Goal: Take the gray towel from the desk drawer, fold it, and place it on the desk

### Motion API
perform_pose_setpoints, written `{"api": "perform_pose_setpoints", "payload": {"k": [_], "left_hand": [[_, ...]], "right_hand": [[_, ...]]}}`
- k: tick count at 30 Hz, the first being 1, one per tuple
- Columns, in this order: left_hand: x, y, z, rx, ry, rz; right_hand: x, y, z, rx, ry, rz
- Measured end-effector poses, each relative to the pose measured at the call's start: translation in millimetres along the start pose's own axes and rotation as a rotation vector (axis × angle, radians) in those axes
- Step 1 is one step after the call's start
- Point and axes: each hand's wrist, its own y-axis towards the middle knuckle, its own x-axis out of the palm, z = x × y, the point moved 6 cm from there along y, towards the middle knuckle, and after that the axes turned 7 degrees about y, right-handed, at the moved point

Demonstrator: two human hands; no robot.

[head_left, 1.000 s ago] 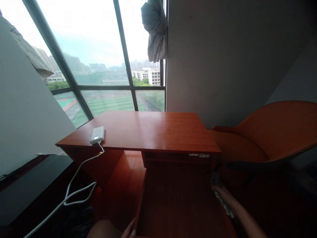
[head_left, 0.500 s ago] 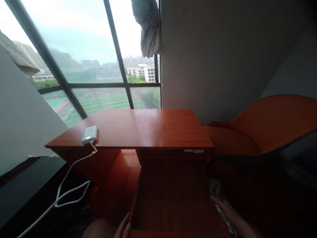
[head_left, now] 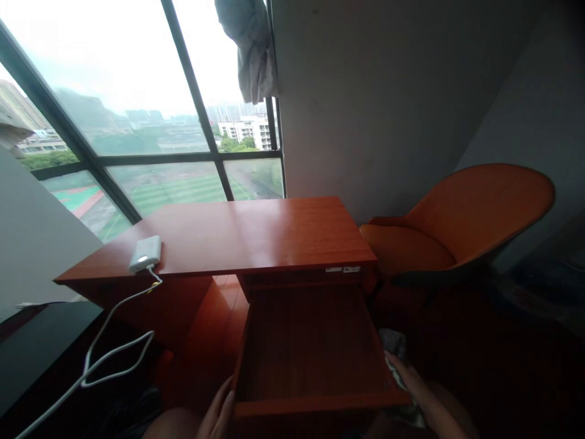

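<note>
Two hands at a pulled-out wooden drawer (head_left: 322, 403), cloth at its right side.
It looks to me like a wipe-down of the drawer's outside; the next stroke would call for the left hand (head_left: 216, 410), fingers close together at the front-left corner, to steady it. The right hand (head_left: 418, 390) lays its fingers along a grey-and-white cloth (head_left: 392, 341); I can't tell how tightly they pinch. The drawer, under the desk (head_left: 260, 235), shows its wooden bottom, corners too dark to read.
</note>
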Motion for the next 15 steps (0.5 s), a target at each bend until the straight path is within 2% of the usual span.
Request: {"api": "perform_pose_setpoints", "payload": {"k": [5, 8, 15], "left_hand": [[10.1, 22, 35, 0.055, -0.014, 0.066], [11.1, 36, 42, 0.064, -0.016, 0.081], [14.0, 51, 47, 0.104, -0.038, 0.073]], "right_hand": [[20, -6, -17, 0.036, 0.165, -0.113], [23, -20, -22, 0.033, 0.204, -0.089], [23, -34, 8, 0.131, 0.386, -0.082]]}}
